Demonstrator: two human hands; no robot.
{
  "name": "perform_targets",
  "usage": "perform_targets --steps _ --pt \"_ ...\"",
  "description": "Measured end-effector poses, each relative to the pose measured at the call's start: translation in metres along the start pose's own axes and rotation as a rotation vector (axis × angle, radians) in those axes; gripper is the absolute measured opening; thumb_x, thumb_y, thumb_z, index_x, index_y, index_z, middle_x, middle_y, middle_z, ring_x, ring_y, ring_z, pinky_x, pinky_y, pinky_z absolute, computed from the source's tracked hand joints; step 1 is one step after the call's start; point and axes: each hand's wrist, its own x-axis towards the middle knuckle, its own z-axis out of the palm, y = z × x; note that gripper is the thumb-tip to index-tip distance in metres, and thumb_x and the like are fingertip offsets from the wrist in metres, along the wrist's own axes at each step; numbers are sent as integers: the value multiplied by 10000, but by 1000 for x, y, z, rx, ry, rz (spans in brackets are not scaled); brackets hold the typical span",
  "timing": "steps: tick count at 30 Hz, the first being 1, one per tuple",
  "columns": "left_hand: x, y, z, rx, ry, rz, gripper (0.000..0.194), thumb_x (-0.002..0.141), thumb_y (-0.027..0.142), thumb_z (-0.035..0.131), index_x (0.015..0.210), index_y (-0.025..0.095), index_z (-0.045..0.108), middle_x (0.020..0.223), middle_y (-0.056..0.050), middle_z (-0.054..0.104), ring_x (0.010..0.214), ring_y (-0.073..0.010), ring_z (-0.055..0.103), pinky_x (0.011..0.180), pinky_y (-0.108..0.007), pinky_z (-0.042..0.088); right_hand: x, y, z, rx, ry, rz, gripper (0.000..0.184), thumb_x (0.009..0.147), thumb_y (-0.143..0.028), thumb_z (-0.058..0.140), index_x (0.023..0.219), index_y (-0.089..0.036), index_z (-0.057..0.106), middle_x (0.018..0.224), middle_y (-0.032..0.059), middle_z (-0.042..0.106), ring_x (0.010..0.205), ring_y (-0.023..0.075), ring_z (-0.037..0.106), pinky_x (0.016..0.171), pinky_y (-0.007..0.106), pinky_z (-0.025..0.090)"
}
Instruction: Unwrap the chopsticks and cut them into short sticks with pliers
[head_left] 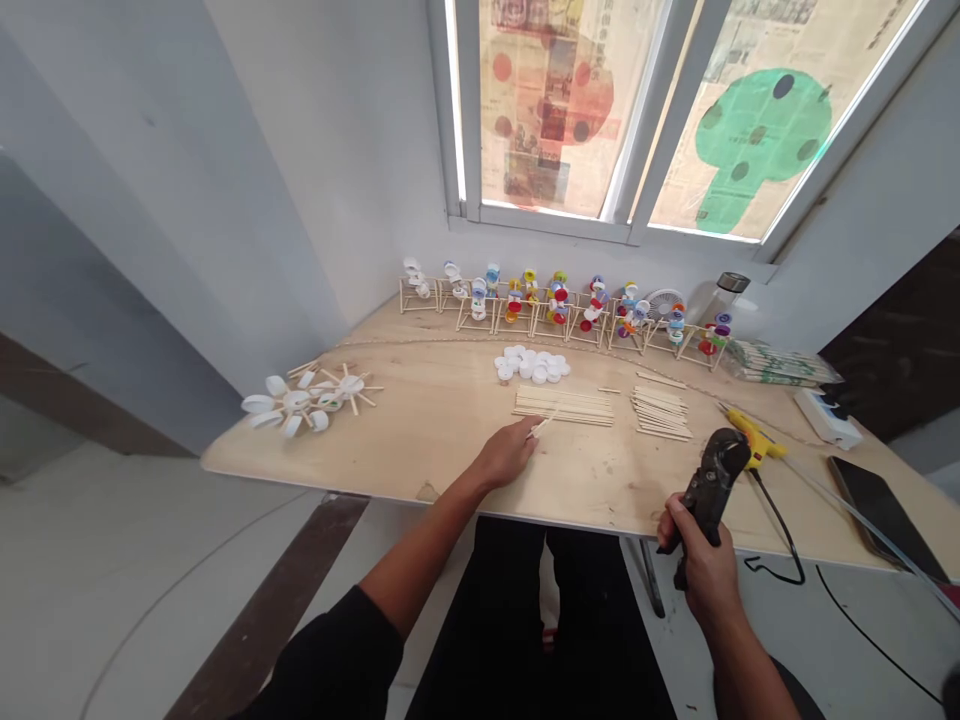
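Note:
My left hand (506, 452) rests just above the plywood tabletop (442, 440), pinching a short pale wooden stick (544, 425) in its fingertips. Just beyond it lies a neat stack of wooden sticks (562, 405). A second, looser pile of sticks (660, 412) sits further right. My right hand (694, 545) grips a pair of heavy black cutting pliers (709, 485) by the handles, jaws up, over the table's front edge. A yellow hot glue gun (754, 440) lies just beyond the jaws.
White bottle caps (532, 365) lie heaped at the table's middle. Stick-and-cap models (559, 305) stand in a row along the back, and a white cap-and-stick wheel (311, 398) lies at left. A power strip (829, 418) and dark tablet or phone (885, 515) sit at right.

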Motion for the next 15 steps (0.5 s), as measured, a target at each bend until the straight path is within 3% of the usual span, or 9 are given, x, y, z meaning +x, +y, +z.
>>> perform_targets --steps 4,8,15 --pt "-3 -3 0 -175 91 -31 321 807 164 351 1040 151 571 904 -43 649 822 -158 589 745 -275 449 -1 0 -1 14 -14 -6 324 711 -455 666 785 -169 532 509 -45 496 475 128 462 470 257 361" --pt "-4 -1 3 -312 187 -73 255 837 248 333 949 162 546 703 7 590 597 -113 522 598 -232 420 -2 0 -2 -9 -37 -18 293 739 -439 645 753 -170 530 513 -41 493 490 126 459 497 262 364" --pt "4 3 14 -425 361 -97 167 874 308 324 964 195 408 652 31 536 604 -114 504 628 -243 412 -3 -4 -2 -83 -66 -17 293 780 -452 596 700 -181 520 522 -25 488 516 137 460 516 269 366"
